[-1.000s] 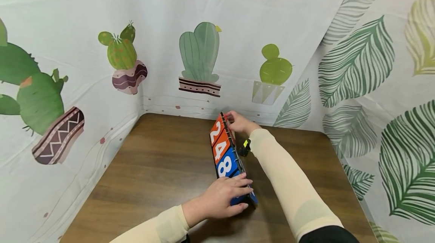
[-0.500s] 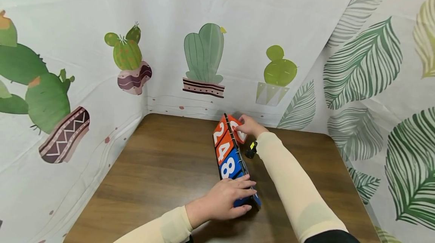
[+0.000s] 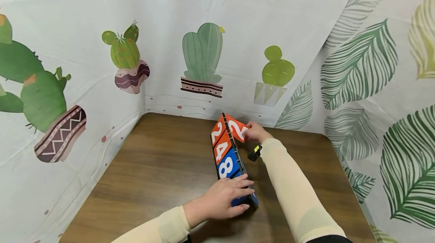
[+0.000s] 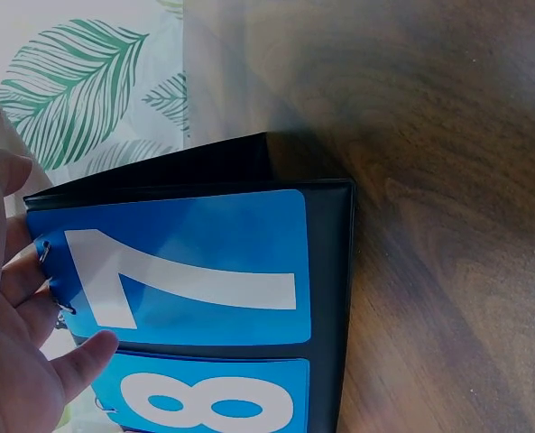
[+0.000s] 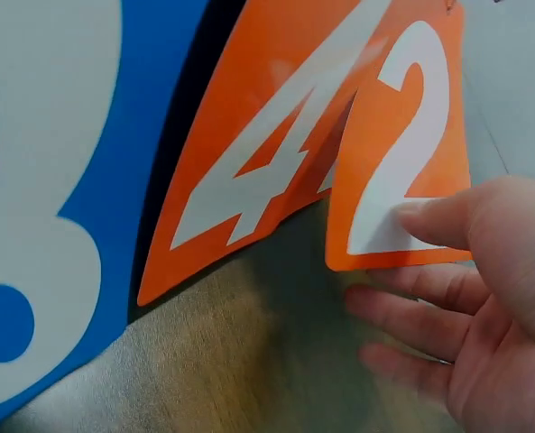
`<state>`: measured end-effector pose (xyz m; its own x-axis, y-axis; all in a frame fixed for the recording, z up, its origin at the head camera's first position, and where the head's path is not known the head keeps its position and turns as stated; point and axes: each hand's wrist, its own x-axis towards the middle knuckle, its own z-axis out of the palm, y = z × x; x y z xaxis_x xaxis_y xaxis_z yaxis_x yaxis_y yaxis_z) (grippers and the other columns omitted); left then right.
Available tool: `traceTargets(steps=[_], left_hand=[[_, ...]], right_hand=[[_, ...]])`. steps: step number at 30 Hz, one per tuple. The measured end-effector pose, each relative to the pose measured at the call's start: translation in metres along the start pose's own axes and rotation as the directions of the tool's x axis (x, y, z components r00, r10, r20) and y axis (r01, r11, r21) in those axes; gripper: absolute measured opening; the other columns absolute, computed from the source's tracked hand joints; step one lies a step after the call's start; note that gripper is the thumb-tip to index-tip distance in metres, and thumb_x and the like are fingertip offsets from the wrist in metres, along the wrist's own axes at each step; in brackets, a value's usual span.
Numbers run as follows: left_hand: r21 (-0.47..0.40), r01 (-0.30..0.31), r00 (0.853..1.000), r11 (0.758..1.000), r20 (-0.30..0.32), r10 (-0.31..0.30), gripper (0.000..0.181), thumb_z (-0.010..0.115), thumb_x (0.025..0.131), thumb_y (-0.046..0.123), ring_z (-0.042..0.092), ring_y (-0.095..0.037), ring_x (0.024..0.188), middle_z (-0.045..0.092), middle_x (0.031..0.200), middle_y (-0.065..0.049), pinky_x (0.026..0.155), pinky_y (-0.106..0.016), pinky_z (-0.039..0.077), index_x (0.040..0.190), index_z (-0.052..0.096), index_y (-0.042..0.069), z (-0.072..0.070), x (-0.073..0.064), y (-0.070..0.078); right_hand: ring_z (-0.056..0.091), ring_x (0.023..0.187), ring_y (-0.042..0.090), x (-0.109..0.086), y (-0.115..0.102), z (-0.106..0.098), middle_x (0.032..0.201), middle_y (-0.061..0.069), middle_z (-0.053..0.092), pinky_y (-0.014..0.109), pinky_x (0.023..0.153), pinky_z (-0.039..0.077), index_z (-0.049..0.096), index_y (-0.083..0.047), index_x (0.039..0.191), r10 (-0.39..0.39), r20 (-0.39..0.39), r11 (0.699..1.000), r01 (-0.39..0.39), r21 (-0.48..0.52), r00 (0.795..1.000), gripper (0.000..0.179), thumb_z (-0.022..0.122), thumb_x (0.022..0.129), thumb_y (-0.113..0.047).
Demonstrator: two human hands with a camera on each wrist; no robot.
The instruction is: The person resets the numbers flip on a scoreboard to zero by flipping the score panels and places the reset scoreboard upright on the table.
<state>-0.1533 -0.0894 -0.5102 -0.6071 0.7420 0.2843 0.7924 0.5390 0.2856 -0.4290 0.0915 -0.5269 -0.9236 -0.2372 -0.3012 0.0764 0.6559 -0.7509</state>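
A black flip scoreboard (image 3: 222, 151) stands tent-like on the table, its number cards hung on rings along the ridge. Orange 2 and 4 cards and a blue 8 card show on its left face. My left hand (image 3: 221, 197) rests over the near end, its fingers laid across the ridge. In the left wrist view that hand (image 4: 23, 316) touches the ringed edge beside a blue 7 card (image 4: 186, 271). On the right face, my right hand (image 3: 257, 132) pinches the lower edge of an orange 2 card (image 5: 443, 162), thumb on its front, lifting it away from the board.
The brown wooden table (image 3: 163, 152) runs back to a white cloth (image 3: 153, 9) printed with cacti. A leaf-printed cloth (image 3: 367, 137) hangs at the right. A small black device with a yellow mark (image 3: 255, 153) sits at the right wrist.
My right hand has moved to the right from the far end of the ridge, drawing the orange card outward so its 2 shows. The left hand stays in place on the scoreboard.
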Motion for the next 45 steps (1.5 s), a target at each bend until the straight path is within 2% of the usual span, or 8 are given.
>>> traceTargets(steps=[7, 14, 17, 22, 26, 32, 39, 45], left_hand=[[-0.004, -0.007, 1.000, 1.000, -0.014, 0.007, 0.045, 0.050, 0.106, 0.050, 0.039, -0.015, 0.153, 0.054, 0.155, 0.007, 0.110, -0.040, 0.050, 0.143, 0.061, 0.028, 0.000, 0.000, 0.001], [0.003, -0.016, 1.000, 1.000, -0.024, 0.016, 0.044, 0.052, 0.105, 0.049, 0.040, -0.015, 0.152, 0.054, 0.155, 0.007, 0.110, -0.040, 0.050, 0.143, 0.061, 0.028, 0.000, 0.001, 0.001], [0.006, -0.015, 1.000, 1.000, -0.024, 0.015, 0.044, 0.053, 0.105, 0.049, 0.040, -0.015, 0.152, 0.054, 0.155, 0.007, 0.109, -0.040, 0.051, 0.143, 0.061, 0.028, 0.000, 0.001, 0.001], [0.021, -0.019, 0.999, 1.000, -0.039, 0.020, 0.044, 0.053, 0.104, 0.049, 0.042, -0.016, 0.151, 0.055, 0.154, 0.007, 0.106, -0.039, 0.052, 0.142, 0.062, 0.027, 0.000, 0.001, 0.002], [0.020, -0.017, 0.999, 1.000, -0.044, 0.018, 0.044, 0.054, 0.104, 0.049, 0.043, -0.017, 0.151, 0.055, 0.154, 0.007, 0.107, -0.040, 0.052, 0.142, 0.062, 0.028, 0.000, 0.001, 0.002], [0.008, -0.016, 0.999, 1.000, -0.031, 0.017, 0.044, 0.052, 0.105, 0.049, 0.041, -0.015, 0.152, 0.054, 0.154, 0.008, 0.109, -0.040, 0.050, 0.143, 0.061, 0.029, 0.001, 0.002, 0.001], [0.006, -0.012, 1.000, 1.000, -0.028, 0.012, 0.044, 0.051, 0.105, 0.050, 0.040, -0.015, 0.152, 0.054, 0.155, 0.008, 0.109, -0.040, 0.051, 0.143, 0.061, 0.029, 0.002, 0.003, 0.001], [-0.003, -0.016, 0.999, 1.000, -0.041, 0.016, 0.044, 0.052, 0.105, 0.049, 0.040, -0.015, 0.152, 0.054, 0.154, 0.008, 0.109, -0.040, 0.051, 0.143, 0.061, 0.028, 0.002, 0.002, 0.000]], right_hand=[[0.064, 0.087, 0.024, -0.006, -0.004, -0.001, 0.131, 0.024, 0.055, 0.032, 0.067, 0.057, 0.048, -0.002, 0.129, 0.012, -0.013, 0.994, -0.010, 0.106, 1.000, 0.041, 0.061, 0.090, 0.001], [0.069, 0.064, 0.026, -0.008, -0.007, -0.008, 0.132, 0.026, 0.052, 0.049, 0.076, 0.060, 0.034, -0.006, 0.141, 0.042, 0.027, 0.969, -0.047, 0.244, 0.999, 0.053, 0.050, 0.091, 0.003], [0.062, 0.059, 0.022, -0.008, -0.008, -0.014, 0.123, 0.023, 0.052, 0.046, 0.070, 0.059, 0.030, -0.006, 0.143, 0.031, 0.032, 0.954, -0.039, 0.296, 0.999, 0.058, 0.050, 0.090, 0.003], [0.055, 0.056, 0.022, -0.015, -0.016, -0.026, 0.096, 0.017, 0.054, 0.038, 0.062, 0.055, 0.034, -0.005, 0.135, 0.007, -0.006, 0.931, -0.004, 0.365, 1.000, 0.047, 0.056, 0.093, -0.003], [0.054, 0.056, 0.018, -0.019, -0.022, -0.034, 0.092, 0.011, 0.056, 0.034, 0.064, 0.054, 0.042, -0.004, 0.133, 0.009, -0.027, 0.916, 0.003, 0.401, 1.000, 0.041, 0.062, 0.098, -0.008], [0.052, 0.048, 0.014, -0.020, -0.027, -0.042, 0.076, 0.011, 0.065, 0.031, 0.055, 0.050, 0.047, -0.001, 0.135, 0.002, 0.018, 0.892, -0.010, 0.453, 1.000, 0.036, 0.060, 0.101, -0.007], [0.048, 0.046, 0.011, -0.025, -0.035, -0.053, 0.061, 0.002, 0.062, 0.026, 0.049, 0.044, 0.055, -0.001, 0.126, -0.043, -0.020, 0.900, 0.047, 0.434, 0.999, 0.027, 0.060, 0.101, -0.008], [0.046, 0.048, 0.012, -0.031, -0.062, -0.067, 0.057, 0.001, 0.056, 0.027, 0.052, 0.042, 0.060, 0.006, 0.123, -0.135, -0.085, 0.910, 0.158, 0.383, 0.987, 0.028, 0.061, 0.097, -0.005]])
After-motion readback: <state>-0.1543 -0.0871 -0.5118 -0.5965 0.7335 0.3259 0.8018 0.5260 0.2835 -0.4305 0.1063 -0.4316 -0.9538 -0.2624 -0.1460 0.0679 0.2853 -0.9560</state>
